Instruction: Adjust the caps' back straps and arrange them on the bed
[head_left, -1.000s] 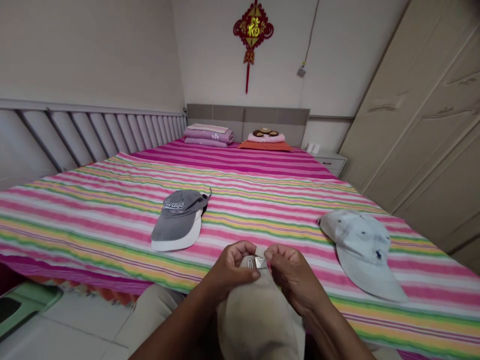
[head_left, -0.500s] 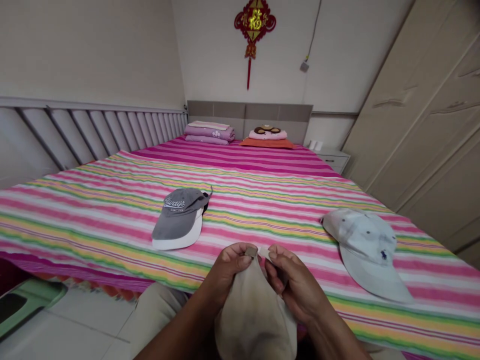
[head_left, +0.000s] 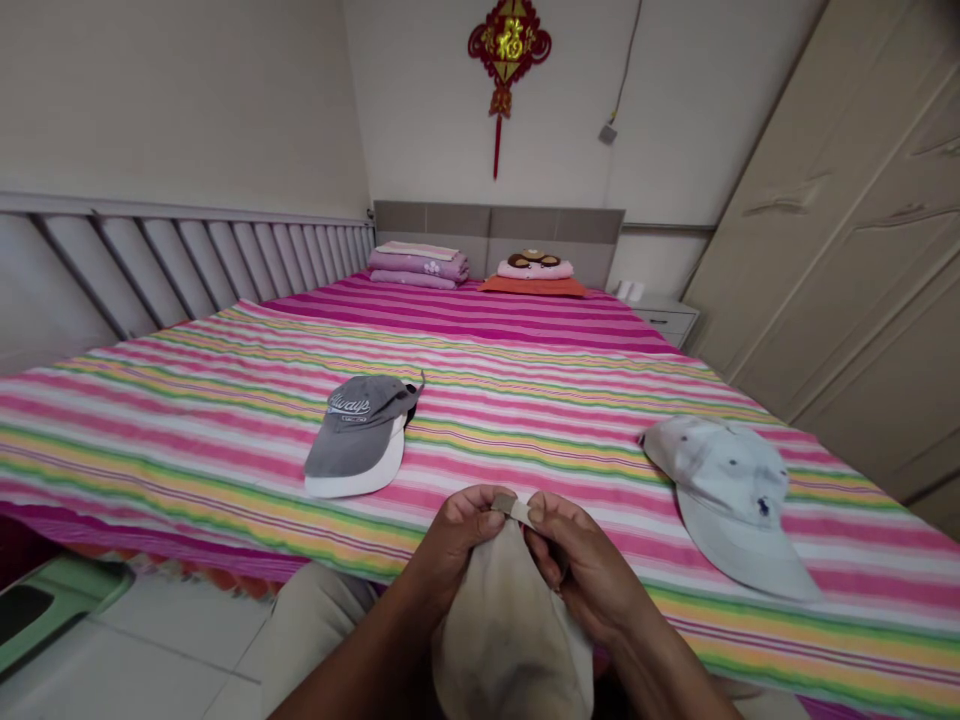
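Low in the middle of the head view I hold a beige cap [head_left: 510, 630] with its strap end up. My left hand [head_left: 461, 540] is closed, pinching the cap at its small metal-looking buckle [head_left: 505, 504]. The white strap [head_left: 521, 513] is pinched by my right hand [head_left: 581, 555], and its tip meets the buckle. Whether the strap passes through the buckle I cannot tell. A grey cap [head_left: 356, 430] with white lettering lies on the bed to the left. To the right lies a pale cap [head_left: 727, 500] with a small dark emblem.
A striped sheet [head_left: 540, 390] covers the bed. Folded bedding [head_left: 420, 268] and a pink pillow-like bundle [head_left: 536, 268] rest by the headboard [head_left: 555, 225]. Grey railing [head_left: 225, 250] runs along the left; a wardrobe [head_left: 840, 250] stands right. A green stool [head_left: 67, 605] is on the floor at lower left.
My right hand has shifted slightly left, bringing the strap end closer to the buckle. My left hand keeps its place, and the two caps on the bed lie as before.
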